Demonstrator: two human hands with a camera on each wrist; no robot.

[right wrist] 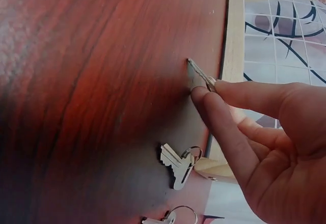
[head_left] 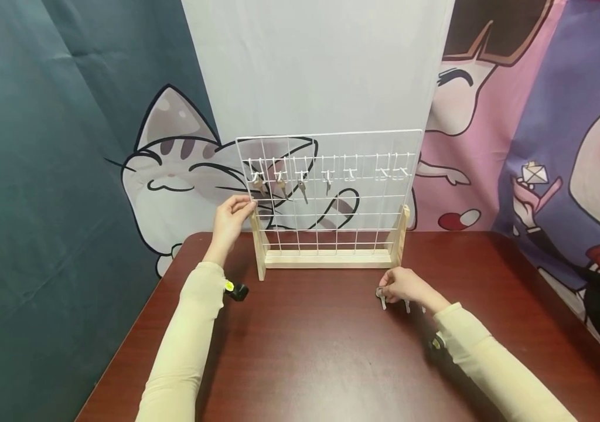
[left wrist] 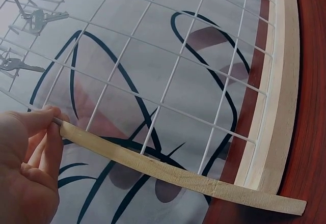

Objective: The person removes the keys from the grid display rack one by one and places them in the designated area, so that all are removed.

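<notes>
A white wire grid rack (head_left: pixel 331 214) stands upright on a wooden base (head_left: pixel 326 258). Several keys (head_left: pixel 303 190) hang from hooks on its left and middle part. With thumb and fingers, my left hand (head_left: pixel 232 220) pinches the grid's left edge wire, just by the top of the wooden side post (left wrist: pixel 142 160). Low over the table before the rack's right foot, my right hand (head_left: pixel 405 285) pinches a silver key (right wrist: pixel 198 74) between thumb and fingertips; its tip points toward the tabletop. Beside it lie a second key with a ring (right wrist: pixel 178 165) and another key (right wrist: pixel 170 218), partly cut off.
More white hooks (head_left: pixel 350 174) project from the grid's right half. The reddish-brown table (head_left: pixel 305 351) extends toward me. Behind it hang printed cloths, including a cat picture (head_left: pixel 168 181). A black wrist camera (head_left: pixel 237 291) sits at my left cuff.
</notes>
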